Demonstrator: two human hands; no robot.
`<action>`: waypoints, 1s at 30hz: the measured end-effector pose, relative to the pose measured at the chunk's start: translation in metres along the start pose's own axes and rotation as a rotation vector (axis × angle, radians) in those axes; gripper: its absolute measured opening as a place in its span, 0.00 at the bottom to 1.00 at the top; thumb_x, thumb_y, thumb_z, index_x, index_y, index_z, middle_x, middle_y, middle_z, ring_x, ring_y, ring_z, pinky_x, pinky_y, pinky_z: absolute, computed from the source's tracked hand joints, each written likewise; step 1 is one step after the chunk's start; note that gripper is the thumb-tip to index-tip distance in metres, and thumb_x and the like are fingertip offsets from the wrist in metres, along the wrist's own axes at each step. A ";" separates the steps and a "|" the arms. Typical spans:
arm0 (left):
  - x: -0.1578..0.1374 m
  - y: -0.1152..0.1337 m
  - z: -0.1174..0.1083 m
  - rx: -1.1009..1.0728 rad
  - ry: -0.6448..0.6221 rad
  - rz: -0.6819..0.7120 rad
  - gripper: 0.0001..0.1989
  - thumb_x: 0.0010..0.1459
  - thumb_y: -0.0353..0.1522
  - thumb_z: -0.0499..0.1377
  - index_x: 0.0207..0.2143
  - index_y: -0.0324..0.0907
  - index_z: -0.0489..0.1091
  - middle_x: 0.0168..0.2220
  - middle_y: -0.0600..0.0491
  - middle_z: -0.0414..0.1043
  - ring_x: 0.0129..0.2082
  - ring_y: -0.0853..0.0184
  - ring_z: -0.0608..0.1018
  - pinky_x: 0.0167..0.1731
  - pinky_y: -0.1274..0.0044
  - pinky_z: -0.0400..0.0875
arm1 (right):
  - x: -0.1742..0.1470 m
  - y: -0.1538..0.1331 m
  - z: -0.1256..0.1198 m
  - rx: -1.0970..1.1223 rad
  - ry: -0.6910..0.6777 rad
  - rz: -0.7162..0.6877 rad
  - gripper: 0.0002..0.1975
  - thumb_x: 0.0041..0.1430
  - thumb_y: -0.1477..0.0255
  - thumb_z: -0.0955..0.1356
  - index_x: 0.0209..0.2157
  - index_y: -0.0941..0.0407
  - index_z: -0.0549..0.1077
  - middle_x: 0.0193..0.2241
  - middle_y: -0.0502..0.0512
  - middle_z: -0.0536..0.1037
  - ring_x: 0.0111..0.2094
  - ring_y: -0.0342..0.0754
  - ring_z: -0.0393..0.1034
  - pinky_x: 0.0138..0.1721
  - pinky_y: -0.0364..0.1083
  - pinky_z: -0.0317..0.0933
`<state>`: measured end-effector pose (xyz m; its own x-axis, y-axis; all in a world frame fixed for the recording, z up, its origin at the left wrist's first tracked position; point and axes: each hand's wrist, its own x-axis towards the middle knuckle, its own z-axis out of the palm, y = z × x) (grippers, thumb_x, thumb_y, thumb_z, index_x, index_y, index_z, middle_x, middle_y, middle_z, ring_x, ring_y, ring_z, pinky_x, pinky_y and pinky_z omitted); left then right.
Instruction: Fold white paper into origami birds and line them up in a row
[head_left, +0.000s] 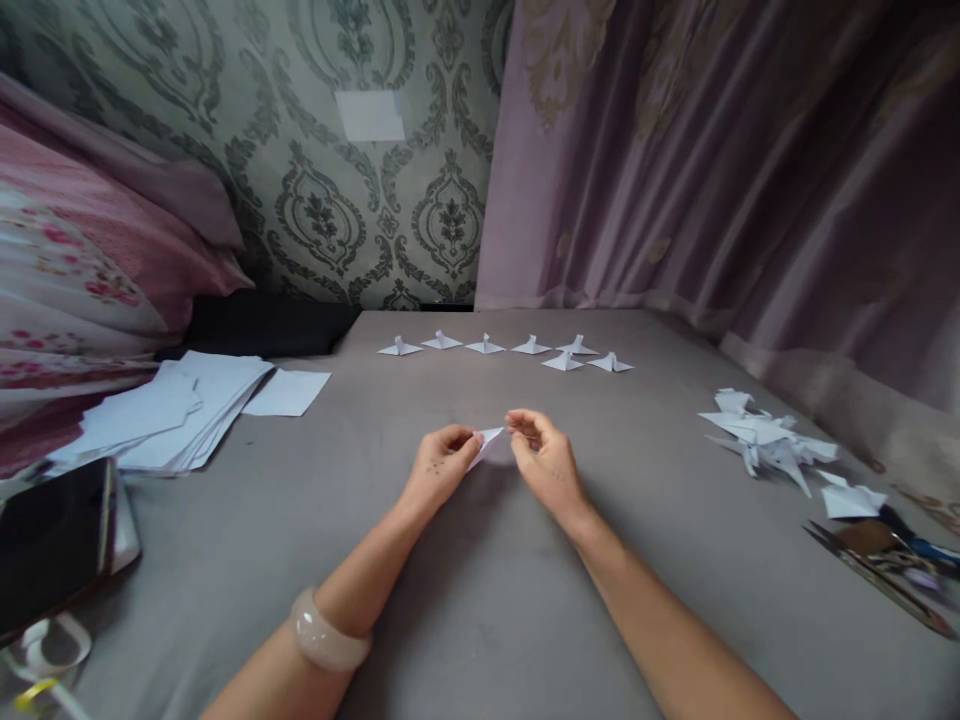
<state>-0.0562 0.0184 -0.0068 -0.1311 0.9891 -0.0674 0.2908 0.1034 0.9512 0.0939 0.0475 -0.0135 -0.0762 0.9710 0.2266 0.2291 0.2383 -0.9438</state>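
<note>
Over the middle of the grey surface, my left hand (444, 460) pinches a small folded white paper (487, 440) between thumb and fingers. The paper's pointed end sticks out to the right, and its near part is hidden by the hand. Just beyond that tip is my right hand (546, 458), its fingers loosely bent, with a gap between them and the thumb. I see nothing held in it. Farther back, several folded white paper figures (486, 346) stand in a loose row, each with flat pointed sides and a raised middle.
On the left lie a stack of white paper sheets (217, 410), a single sheet (289, 393), a dark phone (56, 540) and a black flat item (262, 325). At right are a heap of folded paper pieces (772, 440) and scissors (885, 580). Curtains (637, 180) border the right.
</note>
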 end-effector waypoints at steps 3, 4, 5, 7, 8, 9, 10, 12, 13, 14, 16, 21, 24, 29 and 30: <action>0.003 -0.001 0.002 -0.451 -0.040 -0.194 0.17 0.45 0.40 0.64 0.33 0.37 0.71 0.25 0.55 0.70 0.22 0.73 0.70 0.24 0.81 0.62 | 0.002 -0.001 0.000 0.045 -0.009 0.104 0.13 0.52 0.70 0.65 0.40 0.58 0.70 0.40 0.60 0.77 0.41 0.48 0.73 0.42 0.45 0.66; 0.003 -0.001 0.003 -0.547 -0.055 -0.229 0.17 0.43 0.39 0.66 0.32 0.37 0.71 0.26 0.55 0.71 0.23 0.73 0.71 0.25 0.82 0.64 | 0.002 -0.002 0.000 0.062 -0.037 0.129 0.13 0.52 0.68 0.66 0.40 0.58 0.70 0.39 0.60 0.77 0.41 0.48 0.73 0.41 0.45 0.66; 0.004 -0.002 0.004 -0.617 -0.074 -0.248 0.17 0.41 0.37 0.68 0.31 0.36 0.71 0.26 0.54 0.71 0.24 0.74 0.72 0.26 0.82 0.65 | 0.001 -0.003 0.001 0.078 -0.071 0.148 0.14 0.52 0.67 0.66 0.40 0.59 0.71 0.39 0.60 0.77 0.41 0.48 0.73 0.41 0.45 0.66; 0.004 -0.004 0.005 -0.693 -0.112 -0.274 0.16 0.40 0.35 0.68 0.30 0.36 0.70 0.27 0.53 0.71 0.25 0.74 0.73 0.29 0.81 0.67 | -0.001 -0.004 0.002 0.092 -0.127 0.173 0.14 0.52 0.65 0.67 0.38 0.60 0.72 0.37 0.59 0.78 0.38 0.48 0.73 0.40 0.45 0.65; 0.004 -0.004 0.005 -0.707 -0.130 -0.288 0.16 0.41 0.35 0.68 0.30 0.36 0.70 0.27 0.53 0.71 0.25 0.74 0.73 0.29 0.81 0.68 | -0.001 -0.004 0.002 0.093 -0.145 0.180 0.14 0.52 0.64 0.67 0.36 0.60 0.73 0.34 0.59 0.78 0.36 0.48 0.73 0.39 0.45 0.65; 0.004 -0.004 0.005 -0.709 -0.146 -0.302 0.15 0.42 0.35 0.68 0.30 0.36 0.70 0.27 0.53 0.71 0.25 0.74 0.73 0.29 0.81 0.68 | -0.002 -0.004 0.003 0.096 -0.157 0.187 0.14 0.51 0.64 0.68 0.34 0.60 0.73 0.32 0.58 0.79 0.34 0.48 0.73 0.37 0.44 0.65; 0.003 -0.004 0.005 -0.706 -0.162 -0.314 0.15 0.43 0.36 0.68 0.31 0.36 0.70 0.27 0.52 0.71 0.25 0.74 0.73 0.29 0.81 0.68 | -0.003 -0.003 0.003 0.101 -0.162 0.195 0.13 0.51 0.63 0.68 0.32 0.60 0.73 0.30 0.57 0.78 0.32 0.47 0.73 0.36 0.44 0.65; 0.003 -0.003 0.005 -0.689 -0.191 -0.325 0.17 0.47 0.41 0.65 0.31 0.35 0.70 0.27 0.50 0.72 0.26 0.72 0.73 0.28 0.80 0.68 | -0.003 -0.001 0.002 0.118 -0.167 0.214 0.14 0.51 0.62 0.68 0.30 0.60 0.74 0.26 0.55 0.78 0.29 0.46 0.72 0.33 0.44 0.64; 0.002 -0.002 0.004 -0.667 -0.207 -0.318 0.19 0.49 0.44 0.63 0.32 0.35 0.70 0.28 0.50 0.72 0.26 0.72 0.74 0.28 0.80 0.68 | -0.003 0.000 0.002 0.128 -0.169 0.224 0.14 0.51 0.62 0.68 0.30 0.60 0.74 0.25 0.54 0.77 0.27 0.46 0.71 0.32 0.43 0.63; 0.002 -0.001 0.003 -0.629 -0.217 -0.308 0.21 0.49 0.46 0.62 0.32 0.35 0.71 0.28 0.49 0.72 0.26 0.72 0.73 0.27 0.81 0.67 | -0.002 0.001 0.001 0.135 -0.171 0.234 0.14 0.50 0.61 0.68 0.29 0.60 0.74 0.25 0.53 0.77 0.27 0.45 0.70 0.31 0.43 0.63; 0.002 0.000 0.001 -0.503 -0.215 -0.287 0.20 0.48 0.45 0.63 0.31 0.34 0.71 0.25 0.51 0.71 0.23 0.73 0.72 0.24 0.82 0.64 | -0.002 0.002 0.000 0.142 -0.180 0.254 0.14 0.50 0.61 0.68 0.29 0.60 0.74 0.23 0.52 0.76 0.25 0.44 0.69 0.29 0.42 0.61; 0.003 -0.003 -0.003 -0.109 -0.159 -0.270 0.16 0.49 0.41 0.60 0.22 0.36 0.70 0.12 0.59 0.59 0.12 0.77 0.59 0.15 0.83 0.49 | 0.000 0.009 -0.002 0.131 -0.239 0.325 0.12 0.51 0.67 0.67 0.36 0.59 0.72 0.21 0.49 0.74 0.23 0.42 0.68 0.26 0.41 0.60; 0.002 -0.005 -0.005 0.072 -0.128 -0.223 0.18 0.50 0.44 0.58 0.20 0.38 0.68 0.10 0.60 0.56 0.11 0.76 0.57 0.15 0.82 0.48 | 0.001 0.016 -0.004 -0.009 -0.261 0.249 0.11 0.50 0.71 0.66 0.38 0.57 0.71 0.21 0.48 0.74 0.22 0.43 0.68 0.25 0.41 0.60; 0.000 -0.007 -0.004 0.300 -0.081 -0.107 0.16 0.51 0.42 0.56 0.21 0.39 0.70 0.15 0.56 0.64 0.17 0.71 0.66 0.19 0.80 0.53 | -0.002 0.014 -0.006 -0.305 -0.296 0.070 0.09 0.54 0.74 0.63 0.34 0.55 0.74 0.30 0.51 0.78 0.32 0.45 0.72 0.37 0.44 0.62; 0.000 -0.007 -0.003 0.345 -0.068 -0.077 0.16 0.52 0.42 0.55 0.22 0.39 0.71 0.18 0.55 0.67 0.20 0.70 0.68 0.20 0.80 0.54 | -0.004 0.011 -0.006 -0.354 -0.303 0.057 0.10 0.55 0.74 0.63 0.35 0.54 0.75 0.31 0.51 0.79 0.33 0.45 0.72 0.37 0.44 0.62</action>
<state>-0.0612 0.0170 -0.0123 -0.1046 0.9806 -0.1658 0.5872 0.1955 0.7855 0.1026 0.0466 -0.0237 -0.3221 0.9456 0.0463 0.5541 0.2280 -0.8006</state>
